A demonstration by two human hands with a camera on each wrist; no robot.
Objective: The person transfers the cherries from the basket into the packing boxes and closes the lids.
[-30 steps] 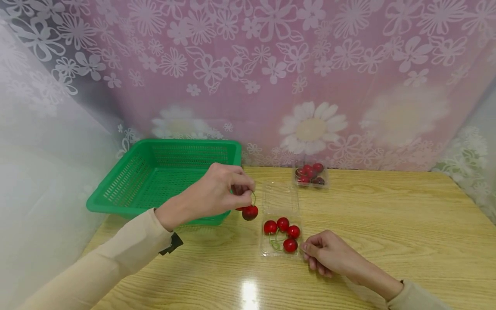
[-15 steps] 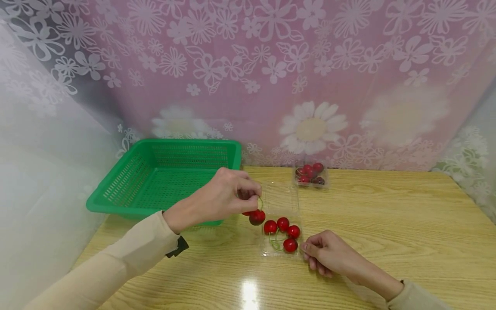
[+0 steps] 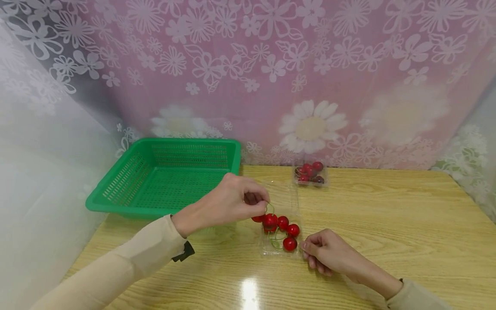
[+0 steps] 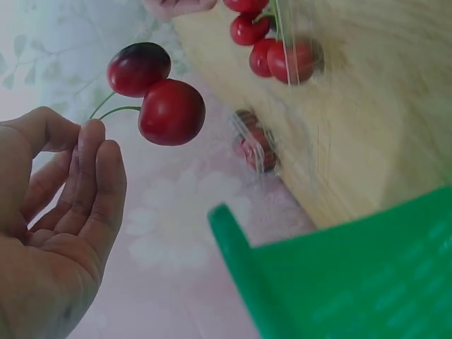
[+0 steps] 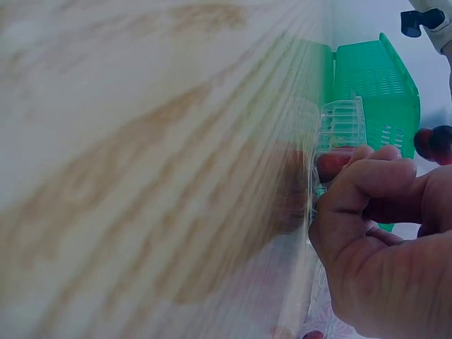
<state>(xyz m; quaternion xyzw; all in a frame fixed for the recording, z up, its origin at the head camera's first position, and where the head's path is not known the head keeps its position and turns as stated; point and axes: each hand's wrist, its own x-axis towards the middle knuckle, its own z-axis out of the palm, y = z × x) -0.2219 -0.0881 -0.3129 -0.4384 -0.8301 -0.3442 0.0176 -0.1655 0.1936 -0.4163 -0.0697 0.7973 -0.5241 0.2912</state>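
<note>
My left hand (image 3: 230, 201) pinches two red cherries (image 4: 171, 113) by their thin green stems, between thumb and fingertips. They hang over the left side of a clear plastic clamshell box (image 3: 265, 250), whose lid is folded back. In the head view the held pair overlaps one of several cherries (image 3: 289, 244) lying in the box with their stems toward its middle. At the box's near right corner, my right hand (image 3: 333, 253) grips the edge between thumb and curled forefinger. From the right wrist view, those fingers (image 5: 371, 176) partly hide the box and its fruit.
A green plastic basket (image 3: 155, 212) with slotted walls stands at the left, partly behind the left forearm. Farther back, near the flowered curtain (image 3: 248, 86), sits a second clear box with dark red cherries (image 3: 310, 172). Wooden tabletop (image 3: 387, 215) extends to the right.
My left hand has carried the two cherries rightward and slightly nearer, from beside the basket to over the clear box. The right hand stays at the box's corner.
</note>
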